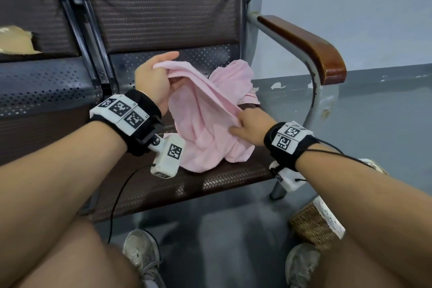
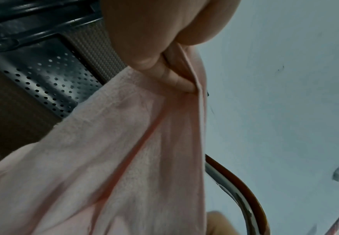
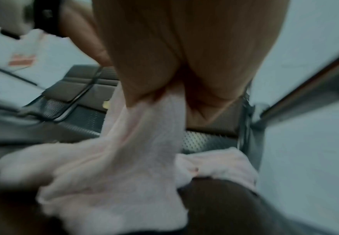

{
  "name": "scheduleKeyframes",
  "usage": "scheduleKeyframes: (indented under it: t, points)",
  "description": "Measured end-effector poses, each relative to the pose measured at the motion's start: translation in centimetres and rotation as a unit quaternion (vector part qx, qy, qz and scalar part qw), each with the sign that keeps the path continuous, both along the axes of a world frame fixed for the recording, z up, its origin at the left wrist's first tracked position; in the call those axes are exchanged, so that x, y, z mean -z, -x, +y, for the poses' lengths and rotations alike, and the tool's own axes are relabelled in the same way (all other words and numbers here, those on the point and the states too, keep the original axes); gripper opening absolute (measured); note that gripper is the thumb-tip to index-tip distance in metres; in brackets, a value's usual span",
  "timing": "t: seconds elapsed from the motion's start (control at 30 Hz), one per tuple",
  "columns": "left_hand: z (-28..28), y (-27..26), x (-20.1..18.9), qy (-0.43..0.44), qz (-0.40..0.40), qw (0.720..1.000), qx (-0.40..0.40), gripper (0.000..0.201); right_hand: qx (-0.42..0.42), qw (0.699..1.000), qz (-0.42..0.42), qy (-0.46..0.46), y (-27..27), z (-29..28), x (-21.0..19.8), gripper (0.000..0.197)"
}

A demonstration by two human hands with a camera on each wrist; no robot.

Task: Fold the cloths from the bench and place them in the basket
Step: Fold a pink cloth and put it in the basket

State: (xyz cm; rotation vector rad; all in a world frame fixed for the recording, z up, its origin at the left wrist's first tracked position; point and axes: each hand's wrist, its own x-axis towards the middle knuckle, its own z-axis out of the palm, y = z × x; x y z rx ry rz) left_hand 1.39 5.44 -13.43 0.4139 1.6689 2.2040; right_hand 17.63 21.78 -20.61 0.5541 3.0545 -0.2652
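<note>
A pink cloth (image 1: 205, 119) lies crumpled on the brown bench seat (image 1: 210, 182), with one edge lifted and stretched between both hands. My left hand (image 1: 161, 72) pinches the raised upper corner; the left wrist view has thumb and fingers (image 2: 172, 76) closed on the pink cloth (image 2: 104, 159) hem. Lower right, my right hand (image 1: 243, 121) grips the same edge; the blurred right wrist view has the pink cloth (image 3: 136, 143) hanging from it. A second pink piece (image 1: 236, 77) lies behind, near the seat's back. The wicker basket (image 1: 315, 227) stands on the floor at lower right, partly hidden by my right forearm.
A wooden armrest (image 1: 311, 47) on a grey metal frame bounds the seat on the right. Another seat (image 1: 42, 86) adjoins on the left, with torn padding (image 1: 16, 40) on its backrest. My shoes (image 1: 140, 252) rest on the grey floor below.
</note>
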Motion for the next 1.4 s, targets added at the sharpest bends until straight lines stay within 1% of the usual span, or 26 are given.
scheduleKeyframes:
  t: [0.07,0.1,0.17,0.2,0.27,0.33,0.37,0.43,0.47,0.53,0.57,0.63,0.7,0.73,0.77,0.8,0.87,0.9,0.93,0.97,1.03,1.1,1.13,1.2,1.33,1.4]
  points:
    - [-0.4,0.7,0.6,0.016,-0.006,1.000,-0.007,0.030,0.040,0.998,-0.030,0.036,-0.6,0.6,0.7,0.037]
    - [-0.7,1.1,1.1,0.034,-0.005,0.999,-0.008,0.024,0.056,0.997,-0.025,0.056,-0.9,0.9,0.7,0.040]
    - [-1.2,1.8,2.0,0.087,0.001,0.996,-0.016,0.009,0.085,0.991,0.030,0.099,-1.6,1.7,0.2,0.042]
    - [-1.4,2.1,2.3,0.108,-0.003,0.994,-0.026,0.007,0.100,0.985,0.072,0.120,-1.8,2.1,-0.2,0.042]
    - [-1.8,2.8,2.8,0.123,-0.042,0.991,-0.038,0.020,0.138,0.963,0.168,0.160,-2.2,2.8,-1.1,0.048]
    - [-2.2,3.5,3.0,0.132,-0.073,0.987,-0.051,0.028,0.155,0.944,0.229,0.178,-2.3,3.3,-1.9,0.056]
    - [-2.4,3.7,3.0,0.141,-0.071,0.986,-0.057,0.028,0.152,0.945,0.233,0.174,-2.4,3.4,-2.2,0.057]
    - [-2.6,4.0,3.2,0.139,-0.050,0.987,-0.064,0.027,0.129,0.958,0.201,0.158,-2.5,3.6,-2.4,0.052]
    - [-2.7,4.2,3.2,0.133,-0.037,0.988,-0.066,0.025,0.111,0.967,0.175,0.151,-2.6,3.5,-2.3,0.045]
    - [-3.0,4.5,3.0,0.125,-0.005,0.990,-0.065,0.026,0.077,0.980,0.113,0.146,-2.8,3.2,-2.0,0.021]
    - [-3.1,4.6,3.0,0.124,0.012,0.990,-0.059,0.028,0.066,0.983,0.090,0.144,-3.0,3.0,-1.8,0.018]
    - [-3.4,4.8,3.0,0.127,0.042,0.990,-0.046,0.030,0.062,0.986,0.083,0.134,-3.0,3.0,-1.6,0.023]
    - [-3.7,4.9,3.1,0.153,0.073,0.984,-0.046,0.030,0.080,0.989,0.090,0.090,-2.6,3.3,-2.2,0.010]
    - [-3.8,5.0,3.2,0.177,0.096,0.978,-0.050,0.031,0.088,0.989,0.088,0.075,-2.4,3.5,-2.5,0.013]
    - [-3.8,5.1,3.1,0.213,0.131,0.967,-0.055,0.033,0.095,0.989,0.090,0.066,-2.3,3.8,-2.8,0.022]
    - [-4.0,5.2,2.9,0.263,0.176,0.947,-0.063,0.035,0.101,0.987,0.101,0.067,-2.3,3.9,-3.2,0.027]
    - [-4.4,5.4,2.1,0.374,0.266,0.884,-0.088,0.040,0.110,0.980,0.152,0.074,-2.4,4.2,-4.2,0.030]
    - [-4.5,5.5,1.6,0.414,0.300,0.854,-0.097,0.042,0.108,0.976,0.176,0.074,-2.4,4.4,-4.7,0.033]
    - [-4.7,5.4,1.1,0.428,0.318,0.841,-0.093,0.044,0.105,0.973,0.190,0.079,-2.5,4.5,-5.4,0.038]
    - [-4.7,5.5,0.6,0.420,0.323,0.845,-0.074,0.045,0.096,0.972,0.195,0.087,-2.5,4.6,-6.2,0.042]
    - [-4.6,5.4,-0.6,0.373,0.322,0.870,-0.020,0.046,0.079,0.971,0.194,0.119,-2.2,4.8,-8.2,0.046]
    - [-4.9,4.9,-2.1,0.354,0.322,0.878,0.029,0.051,0.071,0.968,0.195,0.141,-2.1,5.1,-10.3,0.048]
    - [-5.1,4.8,-3.1,0.340,0.322,0.882,0.053,0.049,0.069,0.966,0.198,0.154,-2.0,5.2,-11.3,0.049]
    - [-5.6,4.5,-5.1,0.297,0.330,0.891,0.092,0.037,0.062,0.960,0.200,0.185,-1.9,5.4,-13.2,0.049]
    - [-6.1,4.7,-8.8,0.270,0.307,0.911,0.052,0.026,0.054,0.962,0.184,0.192,-1.8,5.5,-16.7,0.053]
    - [-6.2,5.5,-10.2,0.276,0.318,0.906,0.035,0.025,0.060,0.964,0.168,0.199,-2.0,5.5,-18.3,0.056]
